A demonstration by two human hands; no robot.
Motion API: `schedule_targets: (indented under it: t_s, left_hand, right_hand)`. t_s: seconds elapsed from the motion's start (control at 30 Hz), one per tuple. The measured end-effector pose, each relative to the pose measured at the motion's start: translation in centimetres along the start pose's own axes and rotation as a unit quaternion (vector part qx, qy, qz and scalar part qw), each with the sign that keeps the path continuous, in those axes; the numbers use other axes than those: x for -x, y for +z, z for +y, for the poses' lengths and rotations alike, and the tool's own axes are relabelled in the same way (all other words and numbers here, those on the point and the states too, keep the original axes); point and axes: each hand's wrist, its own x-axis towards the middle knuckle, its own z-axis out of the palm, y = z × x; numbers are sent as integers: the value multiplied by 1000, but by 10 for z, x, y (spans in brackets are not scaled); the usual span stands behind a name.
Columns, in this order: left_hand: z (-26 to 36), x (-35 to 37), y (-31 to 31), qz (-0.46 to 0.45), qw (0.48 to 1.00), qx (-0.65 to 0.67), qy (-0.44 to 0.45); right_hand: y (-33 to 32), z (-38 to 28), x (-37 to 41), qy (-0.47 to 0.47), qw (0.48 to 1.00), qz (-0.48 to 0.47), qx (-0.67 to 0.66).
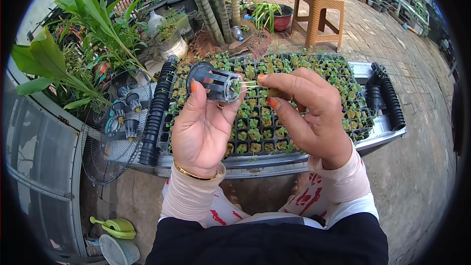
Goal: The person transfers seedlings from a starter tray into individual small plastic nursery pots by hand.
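Note:
My left hand is closed around a black slotted net pot, which is tipped on its side with its narrow end toward the right. Slender pale seedling stems with a few green leaves reach from that end toward my right hand. Thumb and forefinger of the right hand are curled at the stems; a brownish lump behind them is mostly hidden. Below both hands lies a black seedling tray, its many cells filled with brownish plugs and small green seedlings.
Stacks of black nested pots flank the tray, one on the left and one on the right. A wire fan grille holds several planted pots. Beyond stand a brown stool and tree trunks. A green watering can sits lower left.

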Motion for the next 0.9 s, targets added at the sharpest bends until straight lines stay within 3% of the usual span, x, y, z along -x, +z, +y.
schedule_targets:
  t_s: [0.4, 0.47, 0.5, 0.57, 0.7, 0.77, 0.9]
  left_hand:
    - [-8, 0, 9, 25, 998, -55, 3]
    - [-8, -2, 9, 42, 997, -57, 20]
    - [-8, -2, 8, 43, 997, -58, 20]
    - [-8, -4, 8, 66, 994, -70, 45]
    - [-9, -7, 7, 77, 990, -96, 62]
    - [-6, -6, -2, 42, 998, -19, 53]
    - [-10, -6, 7, 79, 990, -106, 56]
  right_hand:
    - [4, 2, 7, 90, 994, -7, -53]
    - [7, 1, 8, 214, 960, -20, -178]
    - [10, 3, 8, 215, 960, -20, -179]
    - [15, 8, 6, 276, 898, 14, -343]
    - [12, 9, -2, 326, 843, -9, -427]
    - [10, 11, -3, 409, 745, -15, -527]
    - [12, 14, -3, 424, 715, -27, -555]
